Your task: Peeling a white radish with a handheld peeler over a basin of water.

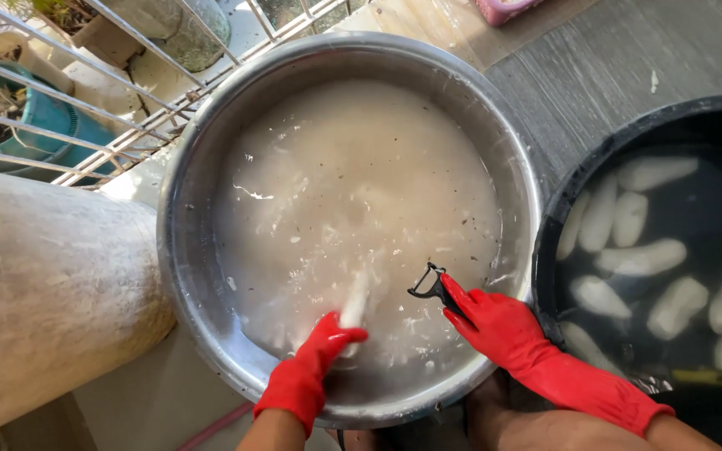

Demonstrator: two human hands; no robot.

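- Left hand (pixel 311 367) — bright red rubber glove, plain.
- Right hand (pixel 503 330) — the same red glove, reaching up the forearm.
- Peeler (pixel 428 284) — black.
- Peeled root piece (pixel 354 302) — white.
- Metal basin (pixel 190 250) — silver-grey, dull sheen; water inside milky beige, flecked with dark specks and pale scraps.
- Black tub (pixel 570 179) — dark water, white to cream peeled pieces (pixel 641 257).
- Floor (pixel 612 67) — grey, wood-grain streaks.
- Railing (pixel 127 134) — white bars.
- Planter (pixel 43 125) — teal.
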